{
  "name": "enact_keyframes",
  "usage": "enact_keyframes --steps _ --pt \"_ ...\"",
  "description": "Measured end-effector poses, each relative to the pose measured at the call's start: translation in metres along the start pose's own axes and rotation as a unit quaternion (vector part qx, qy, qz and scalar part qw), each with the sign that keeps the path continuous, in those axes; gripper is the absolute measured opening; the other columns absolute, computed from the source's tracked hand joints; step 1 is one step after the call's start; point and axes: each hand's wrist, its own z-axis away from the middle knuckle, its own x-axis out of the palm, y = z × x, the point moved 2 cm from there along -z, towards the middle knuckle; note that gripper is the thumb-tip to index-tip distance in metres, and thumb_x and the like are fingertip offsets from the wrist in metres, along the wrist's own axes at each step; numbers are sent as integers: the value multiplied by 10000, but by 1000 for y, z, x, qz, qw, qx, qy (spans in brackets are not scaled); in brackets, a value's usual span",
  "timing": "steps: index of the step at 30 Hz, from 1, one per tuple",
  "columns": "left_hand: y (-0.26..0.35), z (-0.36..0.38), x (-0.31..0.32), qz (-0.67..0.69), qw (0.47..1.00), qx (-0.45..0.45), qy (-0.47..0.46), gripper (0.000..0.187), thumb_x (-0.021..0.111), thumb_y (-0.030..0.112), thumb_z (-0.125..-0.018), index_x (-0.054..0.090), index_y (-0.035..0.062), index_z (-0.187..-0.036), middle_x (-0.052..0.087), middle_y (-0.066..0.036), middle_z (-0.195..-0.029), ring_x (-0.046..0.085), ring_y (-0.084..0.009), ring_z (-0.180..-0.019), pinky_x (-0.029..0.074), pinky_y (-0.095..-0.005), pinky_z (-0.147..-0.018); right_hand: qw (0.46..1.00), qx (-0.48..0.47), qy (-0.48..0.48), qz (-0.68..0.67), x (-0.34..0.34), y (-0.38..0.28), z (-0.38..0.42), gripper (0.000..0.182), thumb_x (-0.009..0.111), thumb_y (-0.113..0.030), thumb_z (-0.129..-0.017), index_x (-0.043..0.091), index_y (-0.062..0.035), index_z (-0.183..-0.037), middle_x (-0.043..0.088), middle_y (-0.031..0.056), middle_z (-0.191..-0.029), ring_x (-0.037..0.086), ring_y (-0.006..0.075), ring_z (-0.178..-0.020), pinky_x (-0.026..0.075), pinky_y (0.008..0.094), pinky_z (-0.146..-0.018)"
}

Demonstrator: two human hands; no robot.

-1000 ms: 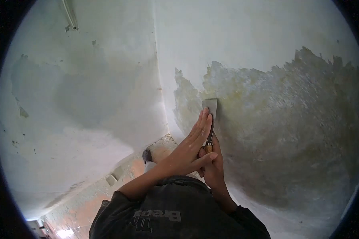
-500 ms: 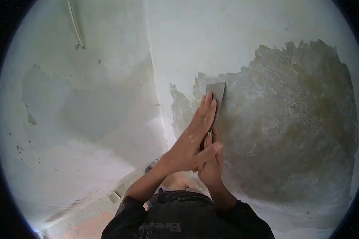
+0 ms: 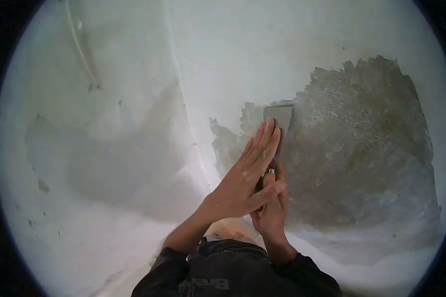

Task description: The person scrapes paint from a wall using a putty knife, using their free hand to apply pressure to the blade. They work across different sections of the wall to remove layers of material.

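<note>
Scraping underway: my right hand [image 3: 271, 210] grips the scraper [image 3: 277, 123] handle, left hand [image 3: 245, 183] fingers flat on its blade; next, push firmly into the paint edge [image 3: 252, 110].

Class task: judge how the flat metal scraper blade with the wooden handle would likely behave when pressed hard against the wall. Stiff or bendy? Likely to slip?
The flat metal scraper blade looks thin, so it probably flexes slightly under the left hand's fingers pressed on it. The right hand wraps the wooden handle, suggesting a secure grip. On the rough scraped patch it likely catches rather than slides.
</note>
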Motion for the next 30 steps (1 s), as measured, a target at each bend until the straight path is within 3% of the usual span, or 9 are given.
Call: enact_keyframes --steps 6,9,12,15,19,21,22,24,30 --pt "16 -16 -5 -53 995 86 7 867 579 418 -925 148 -43 -1520 92 -281 -1581 78 -425 -1473 153 -533 -1163 978 -163 16 126 9 -4 -8 584 390 -282 -1050 175 -4 -1517 237 137 -1561 302 210 -1417 298 306 -1104" --pt "12 -15 -8 -76 993 84 -16 891 582 449 -906 135 13 -1541 55 -232 -1604 65 -394 -1482 137 -517 -1174 973 -139 84 167 15 -4 -6 546 293 -335 -1073 199 -29 -1515 402 128 -1451 473 186 -1267 420 290 -1004" --pt "12 -15 -7 -51 994 100 -8 874 560 463 -915 140 21 -1542 68 -231 -1602 74 -387 -1483 133 -519 -1174 983 -161 54 -76 32 -17 -1 528 314 -268 -1069 235 30 -1497 221 166 -1568 325 216 -1414 317 326 -1102" --pt "12 -14 -11 -57 994 91 -28 862 543 471 -924 139 28 -1544 69 -225 -1604 75 -379 -1484 129 -517 -1176 990 -105 91 -38 29 -12 -1 518 307 -308 -1072 234 -29 -1503 411 129 -1447 461 158 -1304 465 259 -984" --pt "12 -17 -13 -35 995 86 -22 852 540 463 -928 137 34 -1545 78 -217 -1605 71 -375 -1485 123 -510 -1179 988 -132 59 -62 32 -10 -6 546 281 -276 -1078 134 0 -1526 253 143 -1560 346 191 -1401 350 312 -1096" --pt "14 -16 -18 -36 996 74 -38 830 528 444 -934 144 31 -1542 81 -211 -1606 61 -373 -1487 116 -499 -1183 982 -140 125 19 28 6 -10 526 337 -317 -1071 232 -52 -1513 533 90 -1276 570 29 -847 450 167 -612" --pt "12 -14 -16 -38 996 74 -41 830 528 444 -934 144 31 -1542 81 -211 -1606 61 -373 -1487 116 -499 -1183 982 -140 127 16 29 6 -7 526 337 -317 -1071 232 -52 -1513 533 90 -1276 570 29 -847 450 167 -612" --pt "8 -14 -13 -30 996 75 -46 806 521 425 -937 161 28 -1539 96 -206 -1606 60 -371 -1487 111 -487 -1186 986 -128 103 -20 37 -3 -5 520 280 -262 -1081 140 -66 -1541 294 108 -1547 408 127 -1349 408 242 -1008" --pt "7 -15 -18 -2 996 84 -41 792 546 372 -926 173 37 -1539 94 -200 -1609 53 -371 -1488 109 -485 -1185 987 -130 91 -36 40 5 -7 523 263 -280 -1083 125 -87 -1549 310 74 -1530 416 97 -1319 421 218 -970"
